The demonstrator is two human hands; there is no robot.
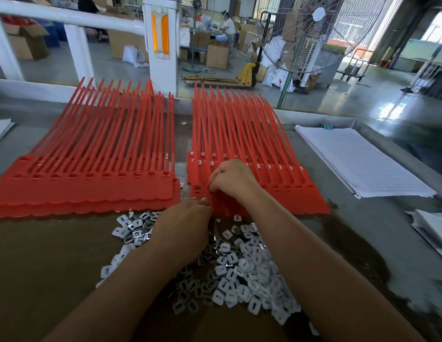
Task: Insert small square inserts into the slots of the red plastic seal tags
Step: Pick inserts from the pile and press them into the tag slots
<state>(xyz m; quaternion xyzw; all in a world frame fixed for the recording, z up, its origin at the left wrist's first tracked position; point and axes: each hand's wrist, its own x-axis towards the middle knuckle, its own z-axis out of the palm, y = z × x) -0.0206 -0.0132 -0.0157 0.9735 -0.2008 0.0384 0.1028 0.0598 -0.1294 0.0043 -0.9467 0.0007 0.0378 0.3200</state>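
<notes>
hands (229, 180) on right seal tags (289, 196)

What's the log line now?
step: inserting | right hand: curled at slot of right tags | left hand: at their near edge | inserts: piled nearside | left tags: untouched

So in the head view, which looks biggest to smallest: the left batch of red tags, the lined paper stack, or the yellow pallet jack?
1. left batch of red tags
2. lined paper stack
3. yellow pallet jack: it stands far back, so it only looks smallest.
</notes>
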